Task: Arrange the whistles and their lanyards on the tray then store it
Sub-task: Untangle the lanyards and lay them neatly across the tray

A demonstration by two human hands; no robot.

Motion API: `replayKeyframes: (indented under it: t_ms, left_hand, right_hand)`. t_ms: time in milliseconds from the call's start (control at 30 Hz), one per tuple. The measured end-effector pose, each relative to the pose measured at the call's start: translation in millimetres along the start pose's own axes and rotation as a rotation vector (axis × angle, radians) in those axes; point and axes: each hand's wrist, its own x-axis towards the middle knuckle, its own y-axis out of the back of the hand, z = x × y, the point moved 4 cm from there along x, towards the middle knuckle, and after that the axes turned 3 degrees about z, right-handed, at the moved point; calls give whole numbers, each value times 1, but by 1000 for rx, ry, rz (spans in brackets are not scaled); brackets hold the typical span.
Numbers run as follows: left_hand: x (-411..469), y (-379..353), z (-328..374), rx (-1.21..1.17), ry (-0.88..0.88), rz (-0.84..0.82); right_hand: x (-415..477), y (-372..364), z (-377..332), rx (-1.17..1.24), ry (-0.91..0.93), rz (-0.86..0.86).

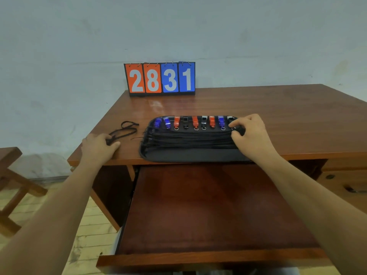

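A black tray lies near the front edge of the wooden desk. Along its far side stand several whistles, blue, orange and black, in a row. Several black lanyards lie stretched across the tray's middle. My right hand is over the tray's right end, its fingers curled and pinching the lanyard ends beside the last black whistle. One loose black lanyard lies on the desk left of the tray. My left hand grips the near end of that lanyard at the desk's front left corner.
A flip scoreboard reading 2831 stands at the back of the desk against the wall. Below the desk's front edge a wide drawer is pulled out. A wooden stool stands at the left.
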Motion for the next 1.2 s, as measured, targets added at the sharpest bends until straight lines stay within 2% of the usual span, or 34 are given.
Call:
replayKeyframes:
  t_ms: [167, 300, 367, 433, 567, 700, 767, 900, 1033, 1200]
  left_hand:
    - [-14, 12, 2, -213, -94, 76]
    - [-38, 56, 29, -577, -246, 136]
    - [-53, 79, 49, -777, -337, 60]
    - [-68, 95, 71, -857, -466, -80]
    - [-92, 102, 105, -890, -675, -345]
    - [-106, 96, 121, -835, -777, -509]
    - [-107, 92, 122, -826, -772, -538]
    - [-104, 82, 117, -834, -668, -516]
    - [-114, 69, 118, -712, -660, -629]
    - [-110, 63, 114, -612, -686, -508]
  right_hand:
    - [-8, -15, -37, 38, 74, -34]
    - [-18, -24, -65, 83, 137, -148]
    - [-23, -28, -81, 161, 183, -209]
    - [-28, -31, -96, 312, 197, -273]
    - [-38, -35, -124, 696, 200, -512]
    - [-51, -36, -130, 1079, 5, -758]
    - [-54, -35, -124, 1046, -14, -792]
    - [-54, -28, -107, 931, 12, -732]
    - [-52, -18, -96, 843, 7, -665]
    - [-46, -11, -76, 840, -46, -581]
